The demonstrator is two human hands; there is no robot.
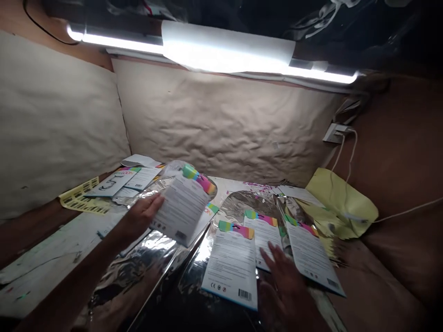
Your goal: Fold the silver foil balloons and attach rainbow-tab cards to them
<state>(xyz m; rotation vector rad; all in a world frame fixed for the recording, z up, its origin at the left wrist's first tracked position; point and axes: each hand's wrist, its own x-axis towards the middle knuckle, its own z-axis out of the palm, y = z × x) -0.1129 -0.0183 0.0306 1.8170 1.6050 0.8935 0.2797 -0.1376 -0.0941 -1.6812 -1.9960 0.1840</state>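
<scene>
My left hand (pixel 147 213) grips the left edge of a balloon packet (pixel 183 207), raised and tilted, its printed text side facing me. A rainbow strip runs along its top. My right hand (pixel 282 276) is open, fingers spread, over the lower part of a second packet (pixel 263 233); whether it presses on it I cannot tell. Left of that hand lies another packet (pixel 230 265) with a barcode at its bottom corner. To the right, one more packet (pixel 311 253) lies at a slant. Shiny clear plastic film (pixel 148 258) spreads beneath them.
Packets, one printed with a 5 (pixel 110 182), lie at the back left beside a yellow barcode sheet (pixel 85 198). Crumpled yellow paper (pixel 342 203) sits at the right, under cords from a wall socket (pixel 337 133). A lit tube (pixel 121 44) hangs across the top.
</scene>
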